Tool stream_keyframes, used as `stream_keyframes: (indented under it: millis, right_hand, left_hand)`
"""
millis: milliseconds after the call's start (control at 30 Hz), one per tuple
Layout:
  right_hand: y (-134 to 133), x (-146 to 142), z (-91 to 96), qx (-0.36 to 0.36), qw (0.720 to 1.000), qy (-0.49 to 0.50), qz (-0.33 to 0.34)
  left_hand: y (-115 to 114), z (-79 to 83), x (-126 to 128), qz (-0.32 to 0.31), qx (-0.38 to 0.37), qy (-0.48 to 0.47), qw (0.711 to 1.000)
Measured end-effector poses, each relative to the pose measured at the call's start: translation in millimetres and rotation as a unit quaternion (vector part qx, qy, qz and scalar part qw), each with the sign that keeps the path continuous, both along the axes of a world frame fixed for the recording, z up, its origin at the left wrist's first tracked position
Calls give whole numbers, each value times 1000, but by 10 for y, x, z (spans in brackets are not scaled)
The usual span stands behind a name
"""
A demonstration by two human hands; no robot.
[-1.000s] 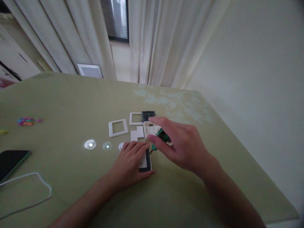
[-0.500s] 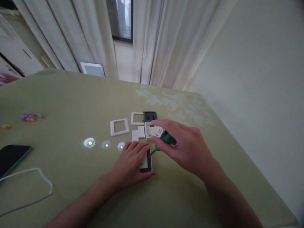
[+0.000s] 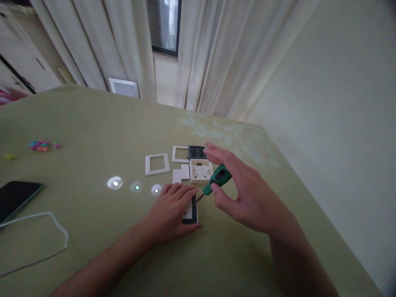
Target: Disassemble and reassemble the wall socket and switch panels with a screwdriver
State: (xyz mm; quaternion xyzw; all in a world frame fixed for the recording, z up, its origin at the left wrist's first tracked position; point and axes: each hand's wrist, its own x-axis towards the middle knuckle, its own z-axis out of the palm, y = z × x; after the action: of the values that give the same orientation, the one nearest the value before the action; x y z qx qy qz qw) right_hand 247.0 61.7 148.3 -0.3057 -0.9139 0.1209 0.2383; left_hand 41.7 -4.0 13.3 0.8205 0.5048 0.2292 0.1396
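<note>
A green-handled screwdriver [image 3: 219, 176] leans with its thin shaft pointing down and left, its tip at the dark edge of a wall switch plate [image 3: 194, 214]. My right hand [image 3: 250, 189] cradles the handle between thumb and palm, with the fingers lifted off and spread. My left hand [image 3: 175, 210] grips the plate against the table and covers most of it; the thumb lies along its near edge. Just beyond are a white mounting box [image 3: 201, 171], two small white cover pieces [image 3: 181, 174] and a black switch insert [image 3: 196, 152].
Two white frames, one [image 3: 157, 164] lying alone and another [image 3: 179, 154] beside the black insert, are farther back. At left lie a phone [image 3: 18, 198], a white cable [image 3: 58, 227] and small coloured pieces [image 3: 43, 145]. A wall [image 3: 340, 123] borders the table's right side.
My right hand's fingers have opened away from the screwdriver handle, showing more of it and the mounting box. My left hand stays on the plate. The view has shifted slightly.
</note>
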Motion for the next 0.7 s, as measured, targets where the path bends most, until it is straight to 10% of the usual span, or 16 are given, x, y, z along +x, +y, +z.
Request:
stream_keyframes:
  millis: [433,700]
  right_hand:
    - [56,50,4,29,995,-10,-97]
    - [28,309,142,89,921,308,-223]
  left_hand:
    - [5,-26,-11,-6,12,-3,1000]
    - [-30,143,-49,24,137,-96,986]
